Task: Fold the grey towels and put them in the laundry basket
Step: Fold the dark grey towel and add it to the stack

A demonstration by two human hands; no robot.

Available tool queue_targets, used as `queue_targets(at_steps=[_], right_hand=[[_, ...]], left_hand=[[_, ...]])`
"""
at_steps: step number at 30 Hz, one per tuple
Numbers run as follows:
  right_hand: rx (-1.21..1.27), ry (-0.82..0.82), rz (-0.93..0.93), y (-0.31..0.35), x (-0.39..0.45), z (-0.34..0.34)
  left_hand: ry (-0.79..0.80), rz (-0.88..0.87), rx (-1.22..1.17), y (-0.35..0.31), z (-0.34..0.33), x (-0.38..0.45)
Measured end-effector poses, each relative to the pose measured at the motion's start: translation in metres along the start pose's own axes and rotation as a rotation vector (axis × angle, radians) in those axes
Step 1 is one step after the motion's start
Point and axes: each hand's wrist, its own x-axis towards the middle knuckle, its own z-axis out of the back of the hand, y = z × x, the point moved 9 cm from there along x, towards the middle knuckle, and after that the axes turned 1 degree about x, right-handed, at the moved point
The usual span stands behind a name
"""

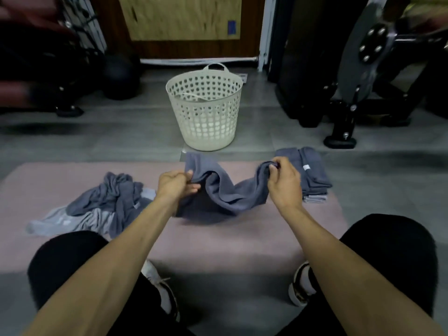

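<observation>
Left hand: your left hand [175, 184] sits just left of the frame's centre, fingers and thumb curled round one end of the dark grey towel [225, 190], pinching a bunched edge.
Right hand: your right hand [284, 181] is right of centre, level with the left, its fingertips pinching the other end of the same towel at the top of a raised fold.
Hands together or apart: apart, with the towel sagging between them.
Towel in hand: it hangs in a loose curve between your two grips; its lower part rests crumpled on the pink mat [230, 238] in the middle of the frame, and one corner lies flat towards the basket.
Unfolded pile: a heap of grey towels [104, 202], darker ones on top of lighter ones, lies on the mat at centre left, just beside your left forearm.
Folded stack: a neat stack of folded grey towels [312, 173] sits at the mat's far right edge, just behind your right hand, a small white tag showing on top.
Laundry basket: the white perforated laundry basket [206, 110] stands upright on the grey floor [97, 139] in the upper centre, just beyond the mat. No grey towel shows through its holes.
Your legs: black-clad knees fill the lower left and lower right corners, with shoes between them.
Background: dark exercise equipment [363, 69] at upper right, blurred.
</observation>
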Motion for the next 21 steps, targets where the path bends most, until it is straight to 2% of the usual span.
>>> queue_targets(at_steps=[4, 7, 11, 14, 17, 21], right_hand=[[0.011, -0.111, 0.011, 0.016, 0.006, 0.030], [0.003, -0.116, -0.065, 0.012, 0.013, 0.031], [-0.136, 0.197, -0.359, -0.030, 0.026, -0.014], [-0.103, 0.306, -0.451, -0.042, 0.044, -0.042], [-0.045, 0.286, -0.433, -0.036, 0.082, -0.056], [0.100, 0.091, -0.222, -0.005, 0.137, -0.040]], left_hand=[[0.019, -0.116, -0.236, -0.033, -0.005, -0.015], [-0.002, -0.074, -0.309, -0.028, -0.012, -0.010], [-0.040, 0.221, -0.239, 0.015, -0.027, 0.023], [-0.029, 0.320, -0.201, 0.023, -0.042, 0.054], [0.003, 0.272, -0.211, -0.006, -0.065, 0.086], [-0.027, 0.040, -0.379, -0.077, -0.073, 0.115]])
